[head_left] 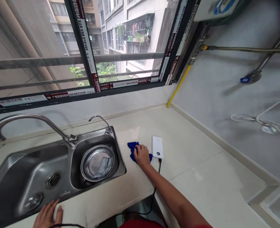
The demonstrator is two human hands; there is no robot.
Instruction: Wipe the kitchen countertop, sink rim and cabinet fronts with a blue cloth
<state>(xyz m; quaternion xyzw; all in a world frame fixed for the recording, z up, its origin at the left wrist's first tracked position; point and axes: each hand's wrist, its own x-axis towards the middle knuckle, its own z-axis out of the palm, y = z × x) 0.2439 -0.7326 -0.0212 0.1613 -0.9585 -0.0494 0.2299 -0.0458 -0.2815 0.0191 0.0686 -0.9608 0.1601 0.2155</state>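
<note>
My right hand (142, 155) is stretched out over the pale countertop (201, 164), fingers closed down on a blue cloth (132, 148) that lies flat just right of the sink. A white power bank (157, 147) with a black cable (157, 183) rests right beside that hand. My left hand (48, 215) lies flat with fingers spread on the counter's front edge, at the rim of the steel double sink (35, 158). It holds nothing.
A round steel strainer basket (97, 163) sits in the sink's right bowl. Two taps, a large one (30, 122) and a small one (102, 122), stand behind the sink. A yellow pipe (177, 88) runs down the corner. White cables (260, 122) hang on the right wall.
</note>
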